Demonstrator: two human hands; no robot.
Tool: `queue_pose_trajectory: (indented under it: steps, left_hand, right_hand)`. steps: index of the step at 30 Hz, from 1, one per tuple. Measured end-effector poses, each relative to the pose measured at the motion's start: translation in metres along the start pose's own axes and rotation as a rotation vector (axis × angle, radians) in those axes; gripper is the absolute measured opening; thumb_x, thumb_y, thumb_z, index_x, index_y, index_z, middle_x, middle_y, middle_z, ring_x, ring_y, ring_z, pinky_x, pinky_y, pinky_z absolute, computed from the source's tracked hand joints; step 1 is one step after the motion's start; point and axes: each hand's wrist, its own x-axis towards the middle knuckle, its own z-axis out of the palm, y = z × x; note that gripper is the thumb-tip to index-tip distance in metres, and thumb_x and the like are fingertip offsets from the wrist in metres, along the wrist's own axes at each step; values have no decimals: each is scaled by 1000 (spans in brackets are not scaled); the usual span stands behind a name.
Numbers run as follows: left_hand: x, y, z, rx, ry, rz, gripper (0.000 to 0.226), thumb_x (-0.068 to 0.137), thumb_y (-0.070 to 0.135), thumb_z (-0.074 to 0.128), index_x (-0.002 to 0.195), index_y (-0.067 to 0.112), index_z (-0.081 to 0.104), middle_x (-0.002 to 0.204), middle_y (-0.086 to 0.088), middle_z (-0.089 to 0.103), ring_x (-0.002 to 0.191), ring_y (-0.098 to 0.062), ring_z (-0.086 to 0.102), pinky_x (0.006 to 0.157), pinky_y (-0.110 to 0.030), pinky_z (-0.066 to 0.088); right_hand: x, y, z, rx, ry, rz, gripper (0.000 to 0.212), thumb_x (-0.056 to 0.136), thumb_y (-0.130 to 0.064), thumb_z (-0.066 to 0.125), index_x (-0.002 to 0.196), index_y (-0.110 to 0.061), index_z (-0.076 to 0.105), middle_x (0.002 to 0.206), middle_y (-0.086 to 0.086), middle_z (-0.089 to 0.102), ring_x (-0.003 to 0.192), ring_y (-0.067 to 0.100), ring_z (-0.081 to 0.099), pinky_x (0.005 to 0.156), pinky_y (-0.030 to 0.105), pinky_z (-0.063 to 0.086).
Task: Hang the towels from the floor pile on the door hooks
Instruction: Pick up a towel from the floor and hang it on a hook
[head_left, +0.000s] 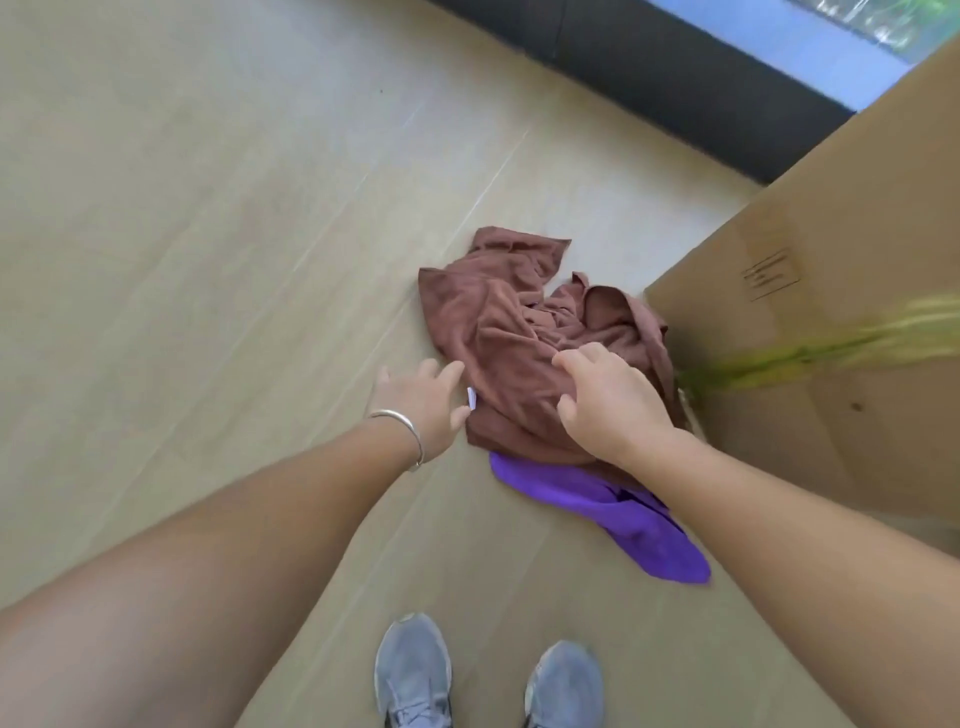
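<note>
Pale wood-look floor (208, 260), smooth. Cardboard box (831, 364) at right, cut off by edge. Brown towel (509, 332), soft, crumpled, on floor beside box, covering part of purple towel (623, 514). Right hand (608, 400) fingers curled on brown towel; grip unclear. Left hand (421, 400) relaxed, touching towel edge.

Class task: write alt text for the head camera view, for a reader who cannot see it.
Seen from above, a person reaches both hands down to a crumpled brown towel lying on a purple towel on a pale floor: the right hand touches it, the left hand is open at its edge. A cardboard box stands just right.
</note>
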Motion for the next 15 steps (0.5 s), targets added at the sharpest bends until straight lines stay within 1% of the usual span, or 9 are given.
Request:
queue_pose_trajectory:
  steps: [3,8,12,14,15]
  left_hand:
    - [51,-23,23,20,52,-14,58,96,51,37,148,28,24,143,-3,42,123,-30,51,109,-50,29]
    - [144,-65,38,33,167,-97,55,97,50,36,146,27,27,142,-5,43,118,-31,54,98,-46,36]
    - [206,-81,39,-28,251,-115,56,97,46,39,148,32,20,143,-5,40,122,-32,50,89,-45,43]
    - [229,-81,39,-59,269,-94,55,96,46,42,147,34,23,142,-6,39,122,-33,50,88,-45,44]
    - [238,-81,40,-71,267,-85,53,96,46,44,145,34,27,142,-5,39,121,-33,51,89,-45,44]
  right_hand:
    - [45,4,30,-3,38,-28,49,86,-23,52,135,-20,49,130,6,50,118,30,50,95,43,44]
    - [126,9,66,-22,119,-69,44,88,-27,51,132,-19,50,132,5,51,118,31,50,95,43,45]
    - [181,7,86,-16,184,-42,42,91,-38,50,128,-18,51,129,7,50,117,30,49,93,43,44]
    - [202,6,97,-34,179,-15,47,90,-46,51,126,-16,51,128,8,49,120,30,47,93,43,43]
    - [209,6,102,-53,164,7,50,89,-50,51,125,-15,51,128,9,48,120,30,46,93,44,42]
